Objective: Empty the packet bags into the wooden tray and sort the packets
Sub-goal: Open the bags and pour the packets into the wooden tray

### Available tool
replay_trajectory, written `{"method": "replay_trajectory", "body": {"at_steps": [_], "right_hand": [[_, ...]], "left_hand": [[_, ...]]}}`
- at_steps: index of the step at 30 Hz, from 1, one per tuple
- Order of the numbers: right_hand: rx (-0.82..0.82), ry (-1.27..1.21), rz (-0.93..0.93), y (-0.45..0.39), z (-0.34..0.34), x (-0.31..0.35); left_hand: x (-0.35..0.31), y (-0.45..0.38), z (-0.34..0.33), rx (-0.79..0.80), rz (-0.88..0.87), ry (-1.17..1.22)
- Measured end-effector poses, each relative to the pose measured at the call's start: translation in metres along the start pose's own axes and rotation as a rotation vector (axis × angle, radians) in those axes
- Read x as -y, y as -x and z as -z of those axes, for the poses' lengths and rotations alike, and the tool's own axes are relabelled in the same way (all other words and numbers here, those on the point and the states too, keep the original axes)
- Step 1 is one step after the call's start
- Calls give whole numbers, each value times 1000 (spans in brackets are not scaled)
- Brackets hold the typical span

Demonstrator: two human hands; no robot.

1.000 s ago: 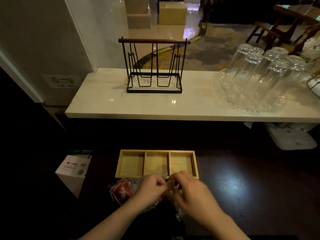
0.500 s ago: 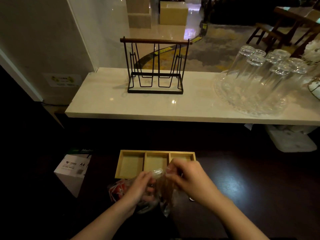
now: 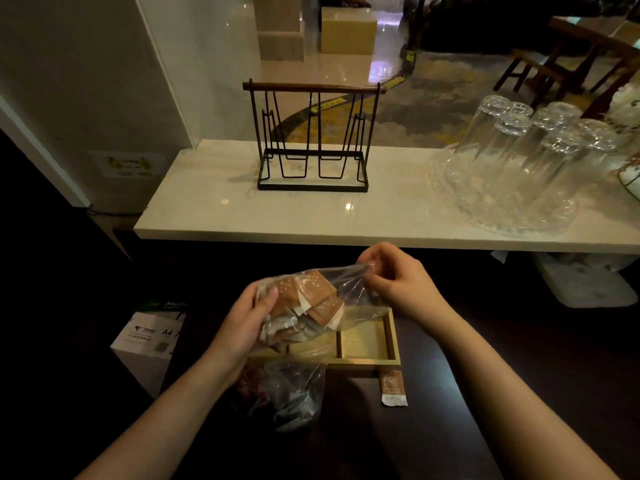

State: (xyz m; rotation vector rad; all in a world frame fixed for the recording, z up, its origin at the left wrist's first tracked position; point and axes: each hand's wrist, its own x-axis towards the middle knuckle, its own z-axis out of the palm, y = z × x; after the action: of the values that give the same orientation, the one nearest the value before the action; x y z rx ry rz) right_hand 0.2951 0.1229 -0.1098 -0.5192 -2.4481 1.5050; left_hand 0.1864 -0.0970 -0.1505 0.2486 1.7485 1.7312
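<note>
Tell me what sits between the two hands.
Head view: a clear bag of brown packets, held by the left hand and right hand above the wooden tray.

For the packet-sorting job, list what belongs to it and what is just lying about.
Belongs: clear bag of brown packets, left hand, right hand, wooden tray, second bag, loose packet.
Lying about: wire rack, upturned glasses, paper box.

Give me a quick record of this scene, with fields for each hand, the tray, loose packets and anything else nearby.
left hand: grips clear bag of brown packets
right hand: pinches bag's other end
wooden tray: beneath the bag, visible compartment empty
loose packet: on dark table, in front of tray
second bag: lying under left wrist
nearby: wire rack, upturned glasses
</note>
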Motion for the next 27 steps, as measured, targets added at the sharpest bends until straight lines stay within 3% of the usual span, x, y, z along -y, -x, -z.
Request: {"method": "replay_trajectory", "body": {"at_steps": [3, 9, 13, 19, 27], "right_hand": [[38, -132, -53, -3, -3, -10], [-23, -119, -123, -5, -5, -32], [-57, -135, -133, -2, -6, -40], [-98, -191, -169, -3, -4, -51], [-71, -250, -198, -4, -7, -68]], "left_hand": [[-5, -8, 3, -50, -134, -226], [-9, -15, -1, -209, -338, -659], [-11, -18, -4, -218, -410, -649], [-16, -24, -6, -239, -287, -473], [-25, -23, -19, -357, -542, -810]]}}
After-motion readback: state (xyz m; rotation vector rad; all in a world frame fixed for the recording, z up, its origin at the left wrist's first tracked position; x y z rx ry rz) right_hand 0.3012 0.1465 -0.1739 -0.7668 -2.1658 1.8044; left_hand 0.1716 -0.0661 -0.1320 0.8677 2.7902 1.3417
